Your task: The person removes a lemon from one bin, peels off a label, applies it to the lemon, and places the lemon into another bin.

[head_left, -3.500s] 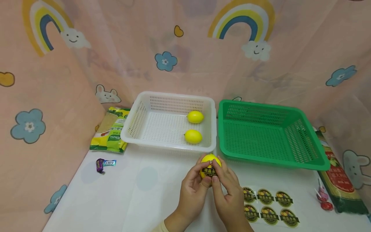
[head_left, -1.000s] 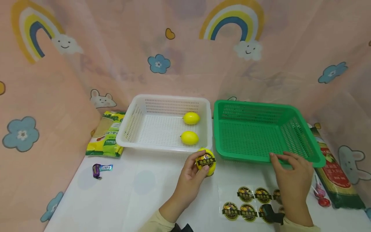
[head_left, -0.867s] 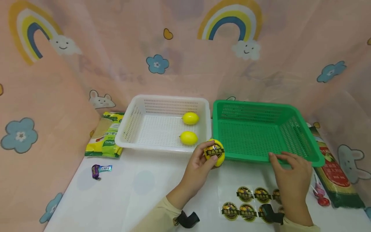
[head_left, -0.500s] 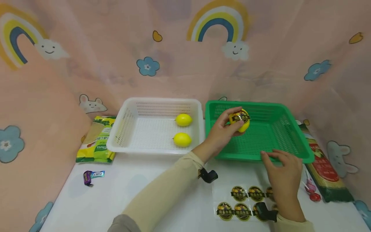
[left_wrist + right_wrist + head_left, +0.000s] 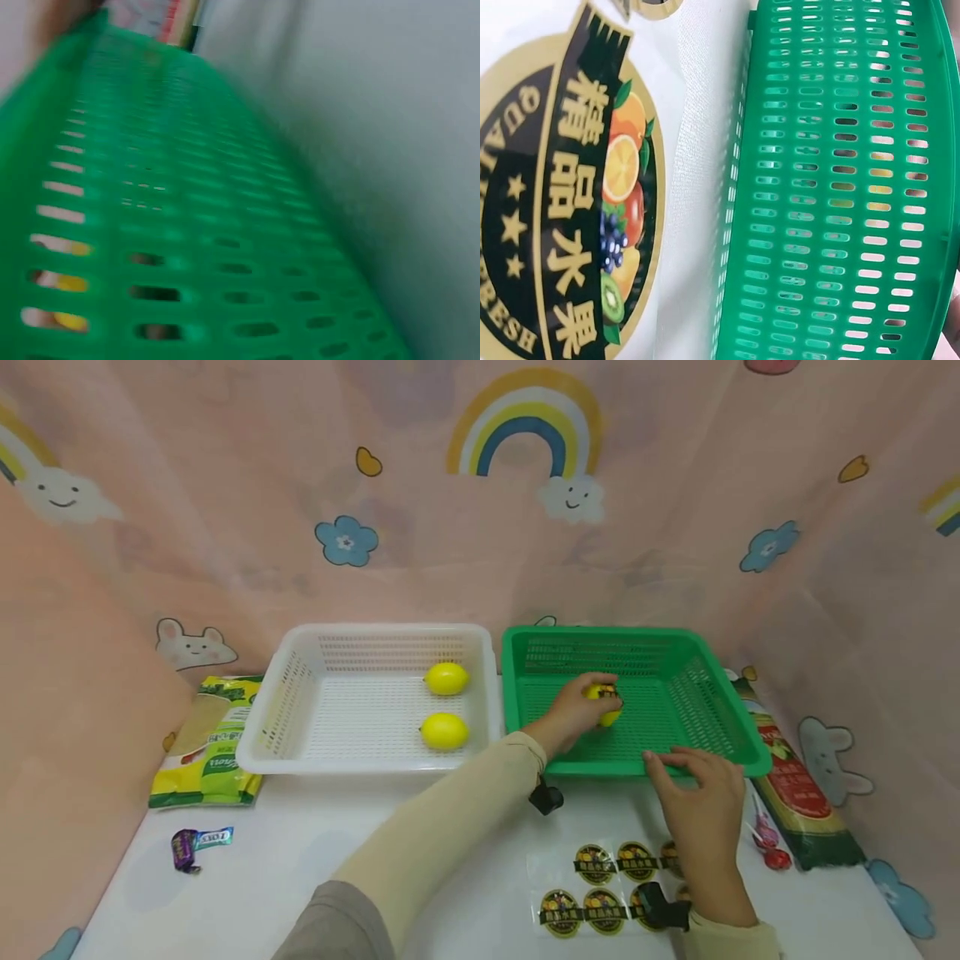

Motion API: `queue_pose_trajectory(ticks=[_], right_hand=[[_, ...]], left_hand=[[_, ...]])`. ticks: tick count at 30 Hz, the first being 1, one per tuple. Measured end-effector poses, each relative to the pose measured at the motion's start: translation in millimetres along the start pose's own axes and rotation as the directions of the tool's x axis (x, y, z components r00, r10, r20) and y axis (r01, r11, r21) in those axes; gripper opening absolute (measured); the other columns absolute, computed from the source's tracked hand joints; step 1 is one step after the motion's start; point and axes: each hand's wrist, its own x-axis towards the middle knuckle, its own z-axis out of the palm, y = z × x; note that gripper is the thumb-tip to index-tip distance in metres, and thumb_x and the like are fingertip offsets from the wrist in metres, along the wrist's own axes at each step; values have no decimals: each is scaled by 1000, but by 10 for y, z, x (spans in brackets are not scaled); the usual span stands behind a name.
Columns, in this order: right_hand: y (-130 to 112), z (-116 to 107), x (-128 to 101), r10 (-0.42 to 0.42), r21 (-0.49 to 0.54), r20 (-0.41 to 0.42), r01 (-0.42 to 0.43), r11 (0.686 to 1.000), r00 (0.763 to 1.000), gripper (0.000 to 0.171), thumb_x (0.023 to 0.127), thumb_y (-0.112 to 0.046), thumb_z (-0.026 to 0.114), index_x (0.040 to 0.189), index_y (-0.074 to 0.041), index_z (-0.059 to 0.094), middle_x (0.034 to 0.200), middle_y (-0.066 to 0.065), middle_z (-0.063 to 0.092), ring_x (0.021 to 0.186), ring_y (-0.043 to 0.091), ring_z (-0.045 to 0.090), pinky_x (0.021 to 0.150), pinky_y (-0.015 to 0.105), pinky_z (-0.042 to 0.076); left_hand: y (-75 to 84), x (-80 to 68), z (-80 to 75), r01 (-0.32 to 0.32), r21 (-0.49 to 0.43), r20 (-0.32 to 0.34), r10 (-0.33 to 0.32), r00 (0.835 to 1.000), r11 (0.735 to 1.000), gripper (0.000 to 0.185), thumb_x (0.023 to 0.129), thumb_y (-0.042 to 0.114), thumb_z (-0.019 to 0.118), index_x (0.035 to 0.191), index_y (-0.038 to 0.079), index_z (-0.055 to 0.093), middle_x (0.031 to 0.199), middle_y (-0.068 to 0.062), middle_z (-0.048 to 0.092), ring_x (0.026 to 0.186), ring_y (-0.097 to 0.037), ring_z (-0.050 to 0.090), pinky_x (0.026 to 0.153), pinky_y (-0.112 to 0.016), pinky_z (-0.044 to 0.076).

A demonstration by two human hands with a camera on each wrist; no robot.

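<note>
My left hand is inside the green basket, holding a lemon with a black and gold sticker on it. Fingers cover part of that fruit. My right hand grips the front rim of the same basket, thumb and fingers at the edge. In the left wrist view, a blurred basket wall fills the middle, and bits of yellow show through its slots. In the right wrist view, yellow also shows behind the slotted wall. Two plain lemons, one at the back and one in front, lie in the white basket.
A clear sheet of round fruit stickers lies on the table before the green basket, partly under the right arm. Wrapped candies and a yellow-green packet are on the left. Lollipops and a red-green packet sit on the right.
Both hands were on the lemon at first. The right hand then went to the green basket's rim, while the left carried the stickered lemon rightward and down into that basket.
</note>
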Motion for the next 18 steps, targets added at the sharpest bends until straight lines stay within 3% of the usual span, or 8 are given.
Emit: queue_pose_trajectory(ticks=[3,7,12,14,18], right_hand=[[-17,1,-7,1,-1,0,-1,1000,1000,23,92,-20,86,99,2,81,119,23,72,123,46,53,126,61,4],[-22,2,2,-16,7,-7,16,1000,1000,21,92,-17,86,97,3,81,117,24,73,122,47,54,126,63,4],[-26,0,5,-13,15,1,13,1000,1000,20,91,-16,86,98,2,81,117,24,73,122,47,53,125,64,5],[-23,-5,4,-8,12,3,8,1000,1000,21,92,-18,86,98,2,81,117,23,73,122,47,53,126,63,6],[-9,0,23,-5,5,1,5,1000,1000,22,92,-19,86,98,1,81,115,23,74,120,44,53,124,61,15]], left_hand=[[-52,9,-13,73,-1,-57,-73,996,997,34,101,13,74,134,20,72,119,-6,62,99,-23,64,93,-52,59],[-54,23,-43,74,-59,-68,-78,995,996,30,102,19,74,131,24,73,138,-12,56,116,-32,64,91,-52,60],[-21,-14,-65,33,-85,-55,-38,998,996,30,101,19,75,130,28,74,157,-17,44,126,-34,61,92,-51,60],[-4,-75,-60,0,-86,-58,-5,998,996,30,101,19,75,130,28,74,156,-15,45,121,-31,64,93,-50,60],[24,-292,-48,-100,-60,-67,96,993,993,31,100,22,77,130,32,74,148,1,54,99,-21,72,92,-44,60]])
